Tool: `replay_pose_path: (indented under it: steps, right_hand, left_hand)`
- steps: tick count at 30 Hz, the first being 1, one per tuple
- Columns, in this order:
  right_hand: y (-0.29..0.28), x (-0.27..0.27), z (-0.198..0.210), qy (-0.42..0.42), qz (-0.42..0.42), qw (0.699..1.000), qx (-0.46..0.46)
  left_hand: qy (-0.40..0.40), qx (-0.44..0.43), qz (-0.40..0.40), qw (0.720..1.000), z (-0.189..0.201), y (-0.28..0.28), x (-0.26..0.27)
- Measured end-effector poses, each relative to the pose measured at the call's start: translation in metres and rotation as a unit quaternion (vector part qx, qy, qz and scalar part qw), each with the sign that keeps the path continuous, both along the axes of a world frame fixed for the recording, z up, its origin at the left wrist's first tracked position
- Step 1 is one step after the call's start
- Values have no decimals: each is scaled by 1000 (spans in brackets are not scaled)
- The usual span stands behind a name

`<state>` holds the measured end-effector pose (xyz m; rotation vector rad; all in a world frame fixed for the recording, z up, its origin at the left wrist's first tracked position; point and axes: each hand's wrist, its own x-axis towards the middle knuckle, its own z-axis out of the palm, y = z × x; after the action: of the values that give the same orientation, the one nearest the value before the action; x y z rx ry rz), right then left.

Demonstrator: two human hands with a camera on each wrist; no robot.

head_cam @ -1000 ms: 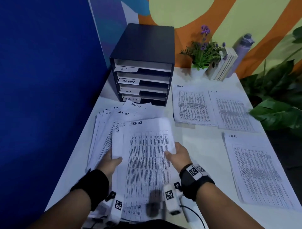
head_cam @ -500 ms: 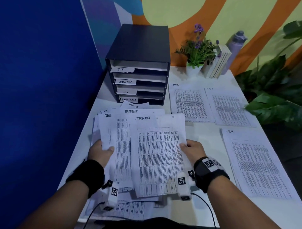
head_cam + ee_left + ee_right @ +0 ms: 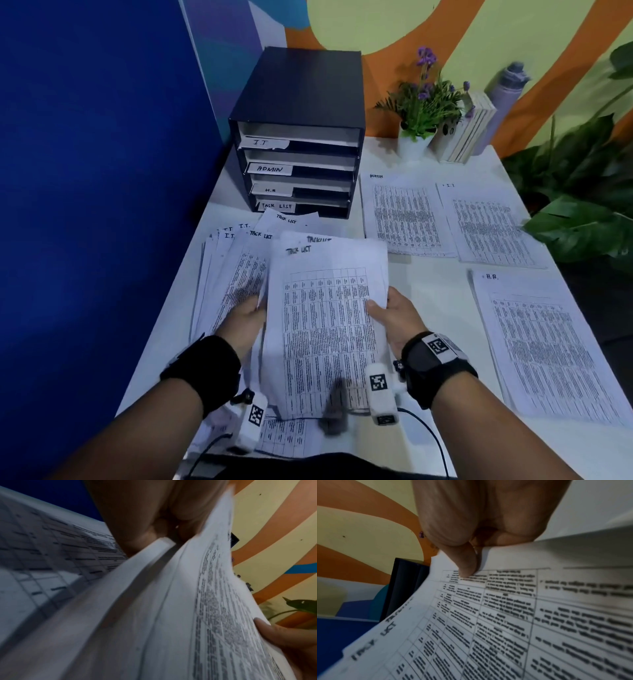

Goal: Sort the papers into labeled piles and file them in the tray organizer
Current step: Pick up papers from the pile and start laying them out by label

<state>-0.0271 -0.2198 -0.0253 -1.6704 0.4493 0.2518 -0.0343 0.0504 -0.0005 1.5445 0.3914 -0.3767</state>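
Gripping a sheaf of papers (image 3: 325, 329) by both side edges.
Left hand (image 3: 245, 320) and right hand (image 3: 397, 317) pinching it, thumbs on top, fingers (image 3: 274, 632) underneath; loose sheets (image 3: 233, 270) beyond the left fingers on the worktop (image 3: 428, 274).

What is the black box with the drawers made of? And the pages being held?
The black four-slot tray organizer looks like matte board or plastic: flat dull panels, no shine; which one is unclear. The white printed task list sheets are thin plain paper: they curve and bend where the left hand and right hand hold their edges.
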Motion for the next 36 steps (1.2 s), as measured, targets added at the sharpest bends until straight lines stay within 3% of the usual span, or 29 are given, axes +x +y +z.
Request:
replay_pose_path:
  steps: [3,5,7,10,13,17,19,24,27,29,33,36]
  right_hand:
    - [-3,0,-7,9,5,998,-68]
    - [-1,-4,-6,12,38,995,-96]
    - [5,-9,-5,13,102,985,-139]
    - [12,-14,-7,17,164,962,-216]
    - [7,-11,-10,27,123,973,-196]
    - [-5,0,-13,28,77,983,-163]
    - [-9,5,-14,31,48,989,-136]
    - [-11,15,-18,42,12,994,-103]
    - [-5,19,-21,42,7,992,-118]
    - [1,20,-19,33,11,992,-124]
    - [10,21,-14,9,39,991,-128]
    - [14,21,-15,2,31,996,-82]
  left_hand:
    - [-57,180,24,982,-2,8,12]
    - [-52,367,-11,929,-13,28,22]
    - [17,474,-57,879,-23,47,26]
    - [93,477,-82,870,-27,57,21]
    - [84,489,-91,864,-29,55,13]
    - [1,398,-24,917,-32,42,2]
    - [11,349,-17,937,-28,36,-2]
    - [34,340,-166,925,-19,36,-15]
    - [16,294,-137,946,-12,33,-21]
    - [-22,339,-100,935,-15,34,-19]
    - [-48,456,-98,883,-30,42,-12]
    - [-86,453,-30,887,-33,40,-8]
